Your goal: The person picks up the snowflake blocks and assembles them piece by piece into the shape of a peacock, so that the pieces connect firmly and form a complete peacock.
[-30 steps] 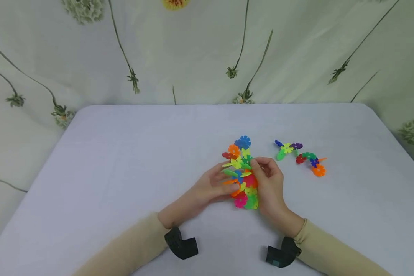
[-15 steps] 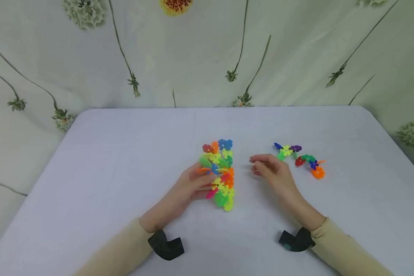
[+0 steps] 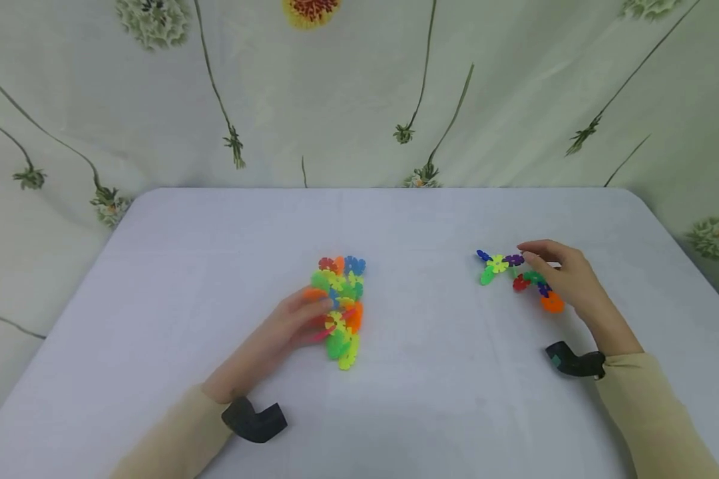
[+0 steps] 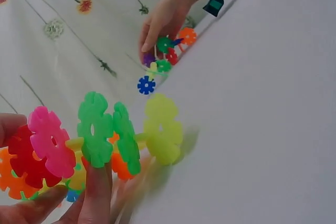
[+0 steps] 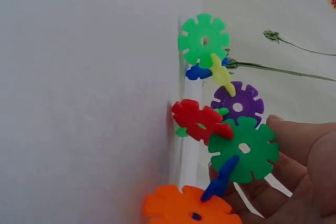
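Observation:
In the head view my left hand [image 3: 296,319] grips a tall cluster of linked, notched plastic discs [image 3: 350,289] in many colours. From the left wrist, a pink disc [image 4: 52,140] and a light-green disc [image 4: 95,129] stand close to the fingers. Over on the right, my right hand [image 3: 566,269] has its thumb and fingers around the purple disc [image 3: 513,260] of a smaller disc chain [image 3: 497,263]. Seen from the right wrist, the thumb tip lies at the purple disc's edge, and fingers pass behind a dark-green disc [image 5: 244,150].
The white-covered table [image 3: 419,399] stretches under both hands, with its far edge against a flower-print cloth [image 3: 335,100]. An orange disc [image 3: 552,302] forms the near end of the small chain, below the right hand. Each wrist wears a black camera mount [image 3: 254,420].
My left hand has carried the large disc cluster to the left. My right hand has let go of that cluster and moved right and away to the small chain.

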`<state>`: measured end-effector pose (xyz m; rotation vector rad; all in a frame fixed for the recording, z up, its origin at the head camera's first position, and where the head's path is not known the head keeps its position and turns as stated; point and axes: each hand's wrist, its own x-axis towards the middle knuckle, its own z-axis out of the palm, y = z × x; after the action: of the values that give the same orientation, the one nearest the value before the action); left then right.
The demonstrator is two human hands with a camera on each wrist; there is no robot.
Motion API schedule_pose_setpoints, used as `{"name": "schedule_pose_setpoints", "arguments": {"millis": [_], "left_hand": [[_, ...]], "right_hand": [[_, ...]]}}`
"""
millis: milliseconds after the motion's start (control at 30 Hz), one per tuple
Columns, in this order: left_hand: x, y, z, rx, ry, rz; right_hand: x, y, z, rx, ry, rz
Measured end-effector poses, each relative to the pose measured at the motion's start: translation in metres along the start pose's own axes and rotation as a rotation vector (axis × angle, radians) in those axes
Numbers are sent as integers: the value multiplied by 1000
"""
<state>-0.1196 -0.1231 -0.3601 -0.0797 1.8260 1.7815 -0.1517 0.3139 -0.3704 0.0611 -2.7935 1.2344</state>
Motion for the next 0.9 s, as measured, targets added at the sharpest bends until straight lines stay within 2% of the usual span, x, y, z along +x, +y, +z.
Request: {"name": "schedule_pose_setpoints", "arguments": {"millis": [133, 267, 367, 500, 633, 733, 833, 900], "left_hand": [[1, -3, -3, -16, -7, 4], [0, -2, -6, -26, -13, 11], [0, -2, -8, -23, -11, 6], [0, -4, -9, -36, -23, 32], [-1, -5, -8, -58, -56, 80], [-1, -4, -7, -70, -87, 107], [-2, -3, -7, -85, -121, 128], [-4, -3, -7, -99, -151, 142]], "right_hand": [[-3, -16, 2, -12, -15, 30], [4, -8, 5, -98, 4, 26], [8, -4, 5, -152, 13, -13], [3, -20, 6, -194, 69, -66], [-7, -44, 5, -166, 103, -128], [-15, -59, 5, -92, 23, -115], [-21, -71, 6, 8, -143, -76], [-23, -75, 8, 23, -232, -96]]}}
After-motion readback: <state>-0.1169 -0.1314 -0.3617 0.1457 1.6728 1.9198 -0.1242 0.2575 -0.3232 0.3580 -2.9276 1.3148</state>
